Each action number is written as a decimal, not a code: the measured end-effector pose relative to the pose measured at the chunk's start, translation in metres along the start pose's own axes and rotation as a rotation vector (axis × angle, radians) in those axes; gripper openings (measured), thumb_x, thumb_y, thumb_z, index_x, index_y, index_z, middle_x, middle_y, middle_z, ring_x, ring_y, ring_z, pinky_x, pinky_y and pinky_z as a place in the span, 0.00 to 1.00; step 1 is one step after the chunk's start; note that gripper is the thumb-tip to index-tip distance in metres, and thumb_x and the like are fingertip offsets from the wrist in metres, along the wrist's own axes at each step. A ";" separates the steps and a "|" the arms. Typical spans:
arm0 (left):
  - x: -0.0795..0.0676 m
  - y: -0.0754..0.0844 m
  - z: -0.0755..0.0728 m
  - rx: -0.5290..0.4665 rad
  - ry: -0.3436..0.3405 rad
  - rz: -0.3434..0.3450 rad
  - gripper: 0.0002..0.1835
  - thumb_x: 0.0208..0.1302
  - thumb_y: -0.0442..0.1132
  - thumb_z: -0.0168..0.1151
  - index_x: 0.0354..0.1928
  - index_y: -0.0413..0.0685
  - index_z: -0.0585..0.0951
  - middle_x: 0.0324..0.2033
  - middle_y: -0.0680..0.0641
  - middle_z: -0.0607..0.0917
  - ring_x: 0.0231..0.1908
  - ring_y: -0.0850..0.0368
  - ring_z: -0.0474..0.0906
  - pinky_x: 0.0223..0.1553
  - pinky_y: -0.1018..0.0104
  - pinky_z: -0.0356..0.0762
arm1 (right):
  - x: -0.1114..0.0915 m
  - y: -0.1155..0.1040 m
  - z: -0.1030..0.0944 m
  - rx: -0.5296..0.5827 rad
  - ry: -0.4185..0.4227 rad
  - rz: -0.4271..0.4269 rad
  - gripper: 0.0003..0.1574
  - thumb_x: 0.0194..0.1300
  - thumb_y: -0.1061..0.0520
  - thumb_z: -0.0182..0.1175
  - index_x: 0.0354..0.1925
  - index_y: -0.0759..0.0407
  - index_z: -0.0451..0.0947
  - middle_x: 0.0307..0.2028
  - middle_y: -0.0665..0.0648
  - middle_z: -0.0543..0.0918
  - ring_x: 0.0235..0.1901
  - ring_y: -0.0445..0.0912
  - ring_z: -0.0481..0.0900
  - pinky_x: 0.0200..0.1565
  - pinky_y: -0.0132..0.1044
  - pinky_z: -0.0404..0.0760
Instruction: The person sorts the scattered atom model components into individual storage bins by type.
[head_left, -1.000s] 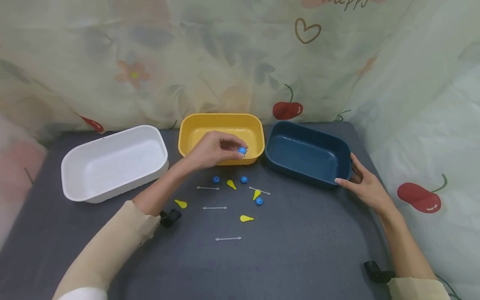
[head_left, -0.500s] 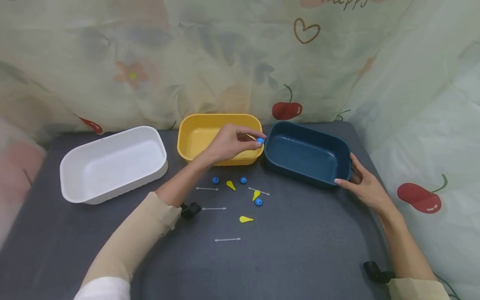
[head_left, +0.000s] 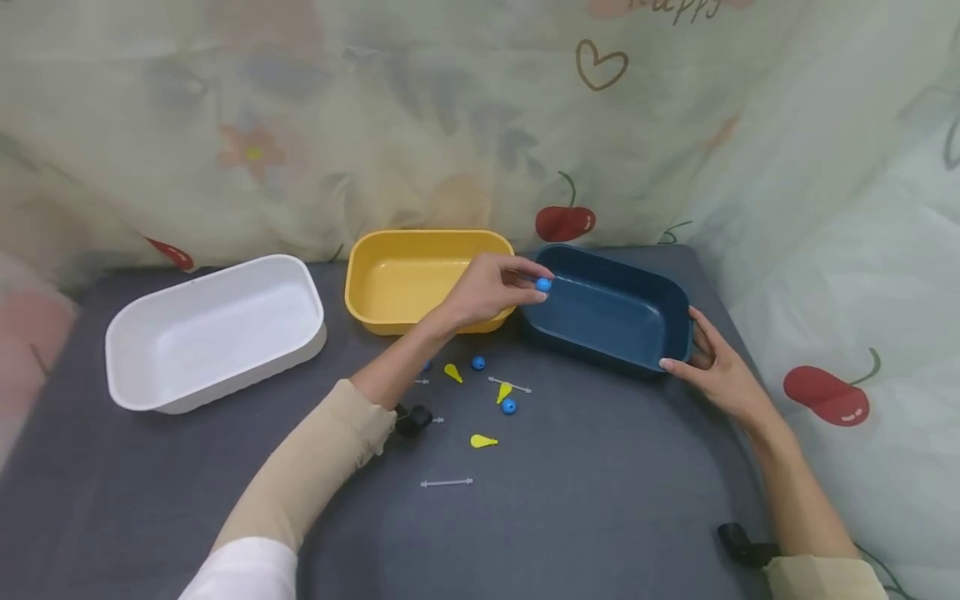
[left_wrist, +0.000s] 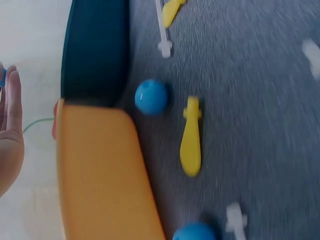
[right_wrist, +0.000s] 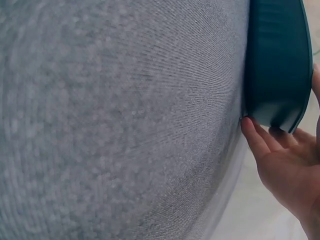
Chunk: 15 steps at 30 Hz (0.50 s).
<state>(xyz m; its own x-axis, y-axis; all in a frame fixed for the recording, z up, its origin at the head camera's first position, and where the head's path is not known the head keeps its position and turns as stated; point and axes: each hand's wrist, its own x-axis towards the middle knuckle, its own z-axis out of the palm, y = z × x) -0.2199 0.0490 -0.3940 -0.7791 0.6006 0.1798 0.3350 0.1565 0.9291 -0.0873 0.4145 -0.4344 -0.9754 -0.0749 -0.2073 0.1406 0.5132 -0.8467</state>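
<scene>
My left hand [head_left: 491,290] pinches a round blue bead [head_left: 543,285] above the glossy navy rectangular bin [head_left: 603,307], whose right end my right hand [head_left: 723,375] grips. Just left of it stands a yellow oblong bin [head_left: 397,282].

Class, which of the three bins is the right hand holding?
The dark blue bin, rightmost: the right hand holds its end, away from the yellow bin and white bin.

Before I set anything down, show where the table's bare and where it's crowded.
Bare: a broad patch in front of the navy bin, bordered by the right forearm; another between the white bin and the left sleeve. Crowded: in front of the yellow bin, where blue beads, yellow pieces and grey rods lie.
</scene>
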 end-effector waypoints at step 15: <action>0.019 -0.010 0.021 -0.008 0.031 0.017 0.15 0.63 0.40 0.70 0.50 0.46 0.85 0.40 0.53 0.87 0.39 0.61 0.83 0.43 0.68 0.81 | -0.001 -0.003 -0.004 -0.052 -0.001 0.035 0.60 0.69 0.46 0.63 0.78 0.33 0.29 0.78 0.57 0.44 0.71 0.63 0.58 0.46 0.18 0.72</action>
<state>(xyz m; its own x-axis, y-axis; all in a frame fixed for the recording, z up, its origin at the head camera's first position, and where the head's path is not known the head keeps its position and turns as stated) -0.2268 0.0751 -0.4068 -0.7895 0.5785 0.2051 0.3441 0.1403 0.9284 -0.0874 0.4163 -0.4296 -0.9699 -0.0570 -0.2368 0.1656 0.5589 -0.8125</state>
